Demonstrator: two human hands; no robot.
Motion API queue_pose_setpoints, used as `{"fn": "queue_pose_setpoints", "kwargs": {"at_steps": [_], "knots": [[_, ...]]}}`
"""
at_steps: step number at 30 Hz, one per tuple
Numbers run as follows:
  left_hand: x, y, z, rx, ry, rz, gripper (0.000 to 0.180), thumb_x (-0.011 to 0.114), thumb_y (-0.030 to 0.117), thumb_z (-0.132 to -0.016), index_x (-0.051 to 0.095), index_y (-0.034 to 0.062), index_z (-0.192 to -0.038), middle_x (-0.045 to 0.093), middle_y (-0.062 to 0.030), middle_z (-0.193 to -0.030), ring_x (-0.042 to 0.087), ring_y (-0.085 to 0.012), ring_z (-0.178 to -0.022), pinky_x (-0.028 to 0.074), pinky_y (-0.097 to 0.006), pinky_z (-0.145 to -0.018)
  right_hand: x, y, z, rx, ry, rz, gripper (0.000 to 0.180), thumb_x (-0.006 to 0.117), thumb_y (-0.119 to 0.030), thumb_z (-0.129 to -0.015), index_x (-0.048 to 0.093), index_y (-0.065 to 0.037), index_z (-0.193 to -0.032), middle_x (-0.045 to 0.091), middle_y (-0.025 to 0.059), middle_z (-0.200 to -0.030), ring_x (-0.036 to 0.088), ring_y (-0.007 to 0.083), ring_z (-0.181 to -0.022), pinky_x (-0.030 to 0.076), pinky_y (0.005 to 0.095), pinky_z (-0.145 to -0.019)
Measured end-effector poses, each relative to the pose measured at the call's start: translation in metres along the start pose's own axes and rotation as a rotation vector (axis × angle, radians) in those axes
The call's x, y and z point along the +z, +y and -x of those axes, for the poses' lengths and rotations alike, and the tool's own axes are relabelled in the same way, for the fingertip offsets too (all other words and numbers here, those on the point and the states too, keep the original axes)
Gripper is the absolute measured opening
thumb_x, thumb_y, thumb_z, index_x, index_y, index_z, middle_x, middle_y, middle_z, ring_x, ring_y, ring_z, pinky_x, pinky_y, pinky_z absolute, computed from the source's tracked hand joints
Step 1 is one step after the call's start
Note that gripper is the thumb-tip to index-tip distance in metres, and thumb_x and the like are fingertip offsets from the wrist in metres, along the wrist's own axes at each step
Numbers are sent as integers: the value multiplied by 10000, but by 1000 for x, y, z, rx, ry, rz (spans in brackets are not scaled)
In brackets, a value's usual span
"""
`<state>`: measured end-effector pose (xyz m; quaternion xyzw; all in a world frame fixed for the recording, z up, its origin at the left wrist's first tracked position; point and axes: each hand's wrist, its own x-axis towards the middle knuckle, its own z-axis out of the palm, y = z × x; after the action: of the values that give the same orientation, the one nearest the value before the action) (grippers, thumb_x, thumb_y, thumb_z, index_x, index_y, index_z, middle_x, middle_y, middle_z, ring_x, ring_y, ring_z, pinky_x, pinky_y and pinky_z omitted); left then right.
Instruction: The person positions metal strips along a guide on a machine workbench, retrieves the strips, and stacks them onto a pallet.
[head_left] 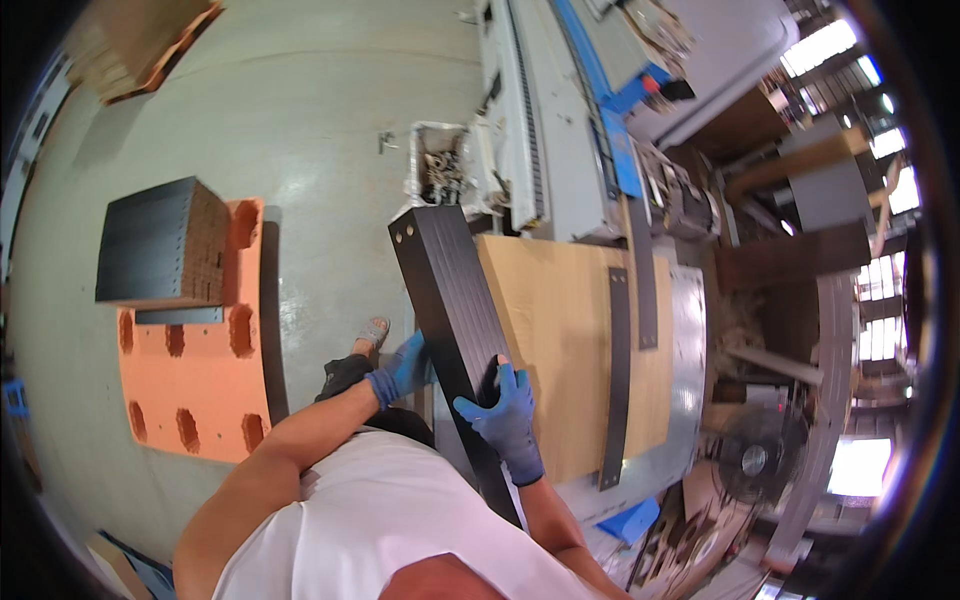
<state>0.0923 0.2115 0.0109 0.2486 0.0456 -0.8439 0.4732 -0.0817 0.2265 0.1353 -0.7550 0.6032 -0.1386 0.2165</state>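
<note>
A stack of long dark grey panels [447, 300] stands on edge along the left side of a wooden worktable [560, 330]. My left hand [402, 370], in a blue glove, presses against the stack's left face. My right hand [507, 415], also gloved in blue, grips the stack's top and right side near its near end. Two drilled holes show at the far end of the panels. Two loose dark strips [614, 380] lie flat on the tabletop to the right of my hands.
An orange pallet [195, 370] on the green floor at left carries a stack of dark panels [160, 245]. A large grey and blue machine [560, 110] stands beyond the table. A fan [760, 455] sits at lower right. More boards [130, 45] lie at upper left.
</note>
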Motion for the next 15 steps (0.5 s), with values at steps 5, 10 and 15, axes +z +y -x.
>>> {"fn": "queue_pose_setpoints", "kwargs": {"at_steps": [5, 10, 15], "knots": [[17, 21, 47, 428, -346, -105, 453, 468, 78, -974, 366, 32, -1413, 453, -115, -1391, 487, -229, -1242, 416, -375, -1056, 23, -52, -49, -181, -178, -296, 921, 851, -282, -601, 427, 27, -1358, 545, 196, -1132, 564, 314, -1042, 477, 386, -885], [10, 69, 114, 826, -176, -498, 489, 430, 278, -1010, 347, 39, -1430, 426, -108, -1425, 464, -235, -1276, 394, -384, -1073, 50, -115, -87, -234, -442, -548, 889, 843, -199, -639, 403, 65, -1366, 560, 166, -1202, 570, 226, -1086, 469, 340, -920], [-42, 94, 183, 772, -295, 268, 672, 471, 496, -947, 335, 61, -1441, 428, -80, -1429, 403, -217, -1320, 312, -376, -1121, 96, -209, -103, -225, -780, -764, 785, 783, -109, -726, 382, 90, -1371, 593, 133, -1198, 578, 159, -1052, 470, 295, -907]]}}
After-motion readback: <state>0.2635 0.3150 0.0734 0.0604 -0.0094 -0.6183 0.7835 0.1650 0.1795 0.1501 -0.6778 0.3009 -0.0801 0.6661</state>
